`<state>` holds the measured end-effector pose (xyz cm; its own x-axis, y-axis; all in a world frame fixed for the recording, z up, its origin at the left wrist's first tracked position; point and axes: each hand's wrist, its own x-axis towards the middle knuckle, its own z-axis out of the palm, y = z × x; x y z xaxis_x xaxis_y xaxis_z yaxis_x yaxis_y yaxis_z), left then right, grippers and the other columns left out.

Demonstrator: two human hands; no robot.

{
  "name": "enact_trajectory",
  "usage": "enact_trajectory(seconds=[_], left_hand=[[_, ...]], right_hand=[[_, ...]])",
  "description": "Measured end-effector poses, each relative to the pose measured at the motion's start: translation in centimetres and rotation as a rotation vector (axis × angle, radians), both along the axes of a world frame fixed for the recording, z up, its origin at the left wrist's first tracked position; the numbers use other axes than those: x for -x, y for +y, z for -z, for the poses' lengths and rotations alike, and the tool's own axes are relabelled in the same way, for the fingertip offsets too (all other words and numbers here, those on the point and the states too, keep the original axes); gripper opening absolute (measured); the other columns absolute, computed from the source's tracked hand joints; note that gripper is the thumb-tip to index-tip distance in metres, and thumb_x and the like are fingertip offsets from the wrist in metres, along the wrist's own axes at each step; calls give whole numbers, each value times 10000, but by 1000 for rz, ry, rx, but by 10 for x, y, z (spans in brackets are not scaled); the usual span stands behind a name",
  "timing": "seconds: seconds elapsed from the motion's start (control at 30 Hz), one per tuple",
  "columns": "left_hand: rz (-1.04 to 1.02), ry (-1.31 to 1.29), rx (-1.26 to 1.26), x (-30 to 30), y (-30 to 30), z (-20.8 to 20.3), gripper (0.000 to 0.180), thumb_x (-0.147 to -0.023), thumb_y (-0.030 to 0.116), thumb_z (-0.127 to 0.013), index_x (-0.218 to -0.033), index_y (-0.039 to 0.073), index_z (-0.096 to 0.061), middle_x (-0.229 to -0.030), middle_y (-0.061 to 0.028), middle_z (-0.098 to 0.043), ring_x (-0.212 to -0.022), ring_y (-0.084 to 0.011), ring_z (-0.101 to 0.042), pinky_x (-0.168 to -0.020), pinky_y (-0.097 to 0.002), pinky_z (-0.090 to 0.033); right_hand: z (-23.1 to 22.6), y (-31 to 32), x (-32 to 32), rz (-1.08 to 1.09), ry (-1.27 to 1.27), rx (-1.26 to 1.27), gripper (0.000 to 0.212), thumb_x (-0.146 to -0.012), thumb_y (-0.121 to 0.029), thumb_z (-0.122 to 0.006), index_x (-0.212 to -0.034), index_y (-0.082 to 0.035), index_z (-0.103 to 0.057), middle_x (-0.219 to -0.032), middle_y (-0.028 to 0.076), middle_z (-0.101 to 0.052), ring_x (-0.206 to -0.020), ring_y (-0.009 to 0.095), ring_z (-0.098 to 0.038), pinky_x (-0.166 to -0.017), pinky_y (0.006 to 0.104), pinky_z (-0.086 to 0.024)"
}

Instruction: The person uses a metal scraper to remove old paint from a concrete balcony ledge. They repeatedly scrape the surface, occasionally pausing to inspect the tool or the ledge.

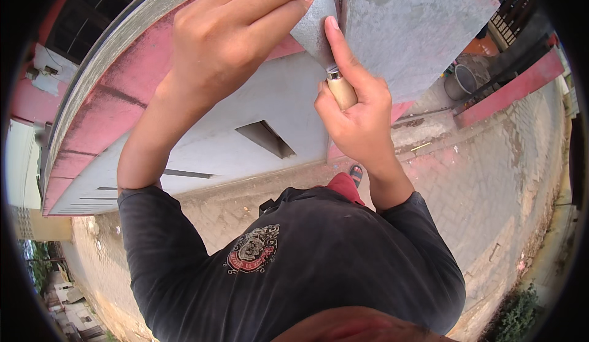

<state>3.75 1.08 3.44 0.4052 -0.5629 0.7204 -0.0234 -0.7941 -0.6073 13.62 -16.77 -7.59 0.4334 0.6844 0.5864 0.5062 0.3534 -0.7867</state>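
Observation:
My right hand [362,108] grips a putty knife by its pale wooden handle [342,91], the index finger stretched up along the metal blade [319,35]. From the left, my left hand [224,41] reaches across with bent fingers close together, and its fingertips rest at the blade's upper left part. The thumb of that hand is out of sight. Just behind the blade stands a grey plastered pillar [402,32] with a patchy surface. The blade's far end runs out of the top of the picture, so what it touches there cannot be seen.
A pink and white wall [264,108] with slot openings curves off to the left under a rough ledge [101,59]. Paving [478,170] spreads at the right. A bucket [460,82] stands near a low pink wall [512,90] at the far right.

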Motion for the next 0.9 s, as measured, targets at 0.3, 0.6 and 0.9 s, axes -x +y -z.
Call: enact_trajectory(seconds=[0.3, 0.6, 0.9], left_hand=[[34, 27, 3, 0, -6, 9, 125, -723, 59, -779, -843, 68, -744, -929, 23, -723, -897, -141, -737, -663, -242, -579], [15, 50, 31, 4, -4, 6, 171, -701, 39, -787, -868, 54, -750, -956, -5, -737, -910, -171, -741, -688, -264, -588], [5, 97, 77, 7, -12, 15, 224, -666, 38, -772, -889, 32, -754, -981, -31, -751, -924, -195, -745, -727, -288, -604]], right_hand=[[3, -4, 0, -50, 11, -32, 728, -840, 82, -548, -1558, 5, -459, -1313, 94, -701, -792, 30, -539, -735, 199, -467], [-3, -7, 2, -47, 27, 70, 735, -837, 84, -548, -1562, 8, -452, -1366, 149, -677, -827, 40, -563, -790, 214, -483], [9, -11, 3, -32, 25, 69, 739, -831, 87, -557, -1560, 19, -450, -1239, 139, -706, -795, 61, -590, -772, 219, -485]])
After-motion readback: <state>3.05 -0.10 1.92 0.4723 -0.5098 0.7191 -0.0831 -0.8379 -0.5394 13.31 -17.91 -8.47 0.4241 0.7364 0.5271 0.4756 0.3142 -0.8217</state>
